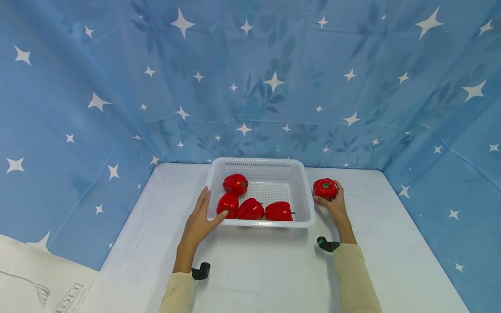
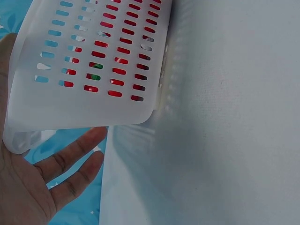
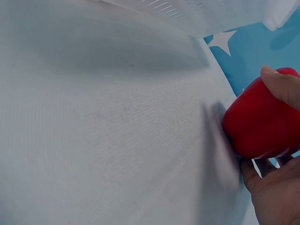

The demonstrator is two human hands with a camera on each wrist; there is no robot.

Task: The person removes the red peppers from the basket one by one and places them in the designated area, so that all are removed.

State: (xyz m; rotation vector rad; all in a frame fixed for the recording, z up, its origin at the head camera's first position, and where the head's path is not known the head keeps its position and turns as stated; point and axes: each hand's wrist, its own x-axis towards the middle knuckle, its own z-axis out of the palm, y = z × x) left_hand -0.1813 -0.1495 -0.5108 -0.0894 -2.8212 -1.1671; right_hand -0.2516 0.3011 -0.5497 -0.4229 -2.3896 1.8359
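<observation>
Left of centre in the frame, my left hand (image 1: 200, 222) lies with fingers spread at the lower-left corner of the white basket (image 1: 258, 223), probably to steady it; mid-frame, four red peppers (image 1: 250, 209) sit inside, its walls likely stopping any roll. Right of centre, my right hand (image 1: 336, 208) pinches the fifth pepper (image 1: 323, 189), fingers wrapping its slick, rounded sides, perhaps against slipping.
</observation>
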